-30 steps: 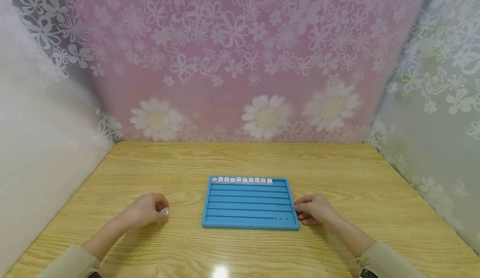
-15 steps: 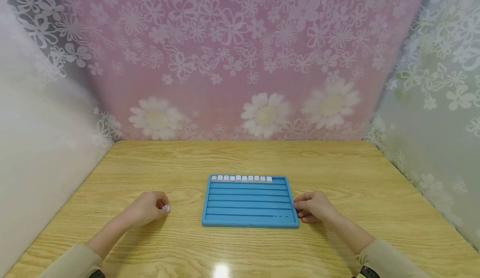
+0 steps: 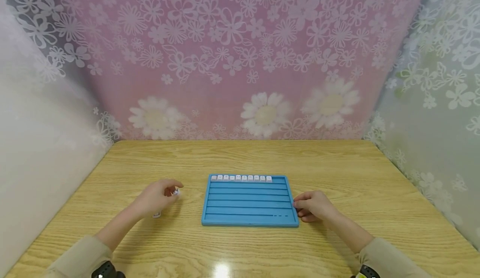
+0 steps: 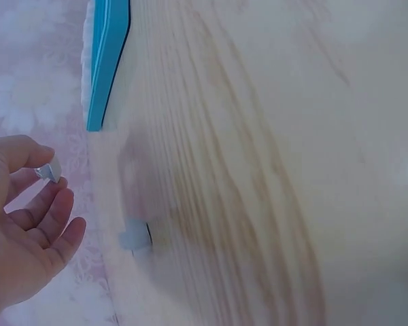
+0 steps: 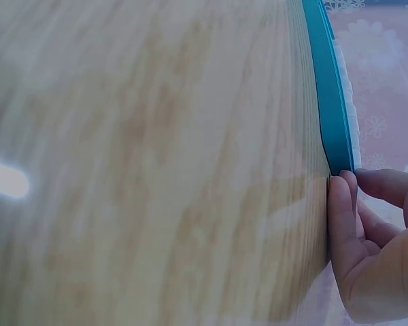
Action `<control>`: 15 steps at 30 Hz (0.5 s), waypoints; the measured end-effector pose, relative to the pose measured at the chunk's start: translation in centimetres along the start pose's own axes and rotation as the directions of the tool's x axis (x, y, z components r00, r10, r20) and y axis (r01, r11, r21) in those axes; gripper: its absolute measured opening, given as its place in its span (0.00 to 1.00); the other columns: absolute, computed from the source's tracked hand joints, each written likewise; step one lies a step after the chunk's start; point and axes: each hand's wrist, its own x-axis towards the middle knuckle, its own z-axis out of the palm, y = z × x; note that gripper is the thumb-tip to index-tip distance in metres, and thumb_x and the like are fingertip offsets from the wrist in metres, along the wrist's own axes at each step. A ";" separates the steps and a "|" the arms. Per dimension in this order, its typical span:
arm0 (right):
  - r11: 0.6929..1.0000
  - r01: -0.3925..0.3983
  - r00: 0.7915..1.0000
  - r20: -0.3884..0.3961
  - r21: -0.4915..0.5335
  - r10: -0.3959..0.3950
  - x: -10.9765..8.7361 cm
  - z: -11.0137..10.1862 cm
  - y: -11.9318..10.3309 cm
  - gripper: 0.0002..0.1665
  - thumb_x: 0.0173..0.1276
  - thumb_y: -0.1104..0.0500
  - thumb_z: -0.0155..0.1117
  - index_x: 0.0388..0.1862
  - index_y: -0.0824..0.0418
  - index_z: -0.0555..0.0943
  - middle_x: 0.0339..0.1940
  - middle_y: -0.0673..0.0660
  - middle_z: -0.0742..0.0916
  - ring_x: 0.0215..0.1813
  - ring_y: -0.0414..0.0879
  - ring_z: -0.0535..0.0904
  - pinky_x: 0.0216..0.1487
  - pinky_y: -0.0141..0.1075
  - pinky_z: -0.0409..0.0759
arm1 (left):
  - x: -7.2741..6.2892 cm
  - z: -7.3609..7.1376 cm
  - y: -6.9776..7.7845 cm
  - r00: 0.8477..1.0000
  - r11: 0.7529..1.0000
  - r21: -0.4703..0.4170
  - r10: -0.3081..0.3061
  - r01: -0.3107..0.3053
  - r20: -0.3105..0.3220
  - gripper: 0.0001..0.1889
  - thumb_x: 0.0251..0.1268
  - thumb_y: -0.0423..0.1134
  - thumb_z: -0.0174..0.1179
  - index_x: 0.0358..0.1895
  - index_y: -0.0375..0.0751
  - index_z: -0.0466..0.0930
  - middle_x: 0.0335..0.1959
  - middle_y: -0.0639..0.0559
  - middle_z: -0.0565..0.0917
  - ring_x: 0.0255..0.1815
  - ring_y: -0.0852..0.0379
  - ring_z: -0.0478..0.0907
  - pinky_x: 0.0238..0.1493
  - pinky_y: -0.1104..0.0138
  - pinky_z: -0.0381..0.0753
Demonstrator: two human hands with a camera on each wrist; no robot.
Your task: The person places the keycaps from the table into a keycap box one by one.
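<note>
My left hand (image 3: pixel 157 196) pinches a small white keycap (image 4: pixel 52 170) between thumb and index finger, above the table left of the blue tray (image 3: pixel 247 210). Its other fingers are spread and slightly bent. Below that hand, a second white keycap (image 3: pixel 156 214) lies on the wood. A row of white keycaps (image 3: pixel 244 178) fills most of the tray's top slot from the left. At the tray's right side, my right hand (image 3: pixel 318 208) grips the edge, thumb at the rim (image 5: pixel 345 153) and fingers bent against the outer side.
The wooden table (image 3: pixel 240 157) carries the tray near its middle. Behind it hangs a pink flowered curtain (image 3: pixel 225 61), with pale flowered curtains at both sides. Ridges divide the tray into several long slots.
My left hand has lifted forward and to the right with the keycap, uncovering another keycap on the table. My right hand stays at the tray's edge.
</note>
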 end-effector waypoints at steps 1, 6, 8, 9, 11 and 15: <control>1.000 0.002 1.000 0.000 -0.002 -0.002 0.0 0.0 0.0 0.16 0.62 0.64 0.62 0.46 0.74 0.77 0.21 0.55 0.80 0.22 0.42 0.77 0.25 0.35 0.80 | 0.2 0.0 0.2 1.000 1.000 -0.006 0.005 -0.005 0.000 0.14 0.62 0.34 0.58 0.51 0.36 0.78 0.34 0.53 0.77 0.33 0.57 0.70 0.33 0.62 0.71; 1.000 0.003 1.000 0.004 0.001 -0.003 0.0 0.0 0.0 0.16 0.62 0.64 0.62 0.46 0.74 0.77 0.21 0.55 0.80 0.22 0.42 0.77 0.25 0.35 0.80 | 0.7 0.3 1.0 1.000 0.999 -0.039 0.023 -0.023 -0.005 0.13 0.62 0.35 0.59 0.48 0.35 0.79 0.35 0.53 0.79 0.35 0.57 0.73 0.36 0.62 0.73; 1.000 0.002 1.000 0.007 0.004 -0.002 0.0 0.0 0.1 0.16 0.62 0.64 0.62 0.46 0.74 0.77 0.21 0.56 0.80 0.22 0.42 0.77 0.25 0.35 0.80 | 0.9 0.4 1.4 1.000 0.998 -0.056 0.025 -0.026 -0.004 0.13 0.61 0.35 0.59 0.48 0.34 0.79 0.35 0.53 0.79 0.35 0.57 0.74 0.36 0.63 0.74; 1.000 0.001 1.000 0.008 0.005 -0.001 0.0 0.0 0.1 0.16 0.62 0.64 0.62 0.46 0.74 0.77 0.21 0.56 0.80 0.22 0.42 0.77 0.25 0.35 0.80 | 0.9 0.5 1.5 1.000 0.998 -0.064 0.029 -0.029 -0.003 0.13 0.61 0.35 0.60 0.48 0.34 0.79 0.35 0.53 0.80 0.35 0.57 0.74 0.36 0.63 0.75; 1.000 0.002 1.000 0.011 0.008 -0.002 0.0 0.0 0.1 0.16 0.63 0.64 0.62 0.46 0.74 0.77 0.21 0.56 0.80 0.22 0.42 0.77 0.25 0.35 0.80 | 1.0 0.5 1.9 0.999 0.997 -0.077 0.033 -0.032 0.001 0.13 0.61 0.35 0.60 0.48 0.34 0.78 0.36 0.53 0.80 0.36 0.58 0.75 0.37 0.64 0.75; 1.000 0.003 1.000 0.016 0.014 -0.004 0.0 -0.1 0.1 0.17 0.63 0.64 0.62 0.47 0.74 0.77 0.22 0.56 0.80 0.23 0.43 0.77 0.26 0.35 0.80 | 1.3 0.7 2.5 0.999 0.995 -0.098 0.037 -0.037 0.003 0.12 0.60 0.34 0.61 0.46 0.34 0.78 0.34 0.53 0.79 0.35 0.58 0.75 0.36 0.65 0.75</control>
